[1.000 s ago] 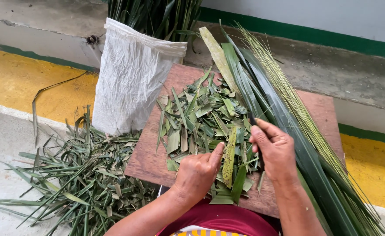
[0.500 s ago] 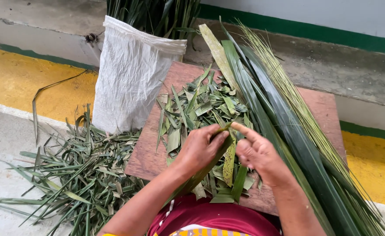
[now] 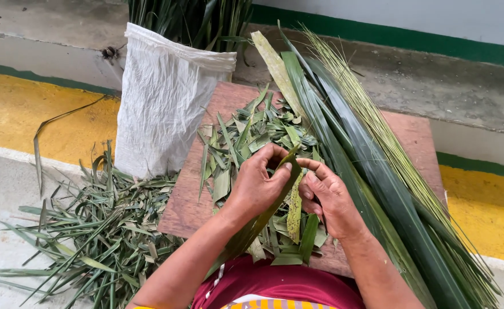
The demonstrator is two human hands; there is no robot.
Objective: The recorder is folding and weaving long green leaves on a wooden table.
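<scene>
Left hand [image 3: 256, 186] and right hand [image 3: 327, 197] both pinch one long green leaf strip [image 3: 263, 214] above the cut leaf pile [image 3: 246, 140] on the table [image 3: 186, 206]

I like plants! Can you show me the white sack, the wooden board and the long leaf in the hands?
white sack [image 3: 163, 109], head view, crinkled front
wooden board [image 3: 186, 203], head view, bare left part
long leaf [image 3: 263, 214], head view, middle of blade

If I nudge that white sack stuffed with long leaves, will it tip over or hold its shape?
The white woven sack looks thin and creased, so its wall would probably dent rather than stay stiff. Tall leaves stick out of its top, which may make it top-heavy and apt to lean. It stands close beside the wooden board, which could steady that side.
</scene>
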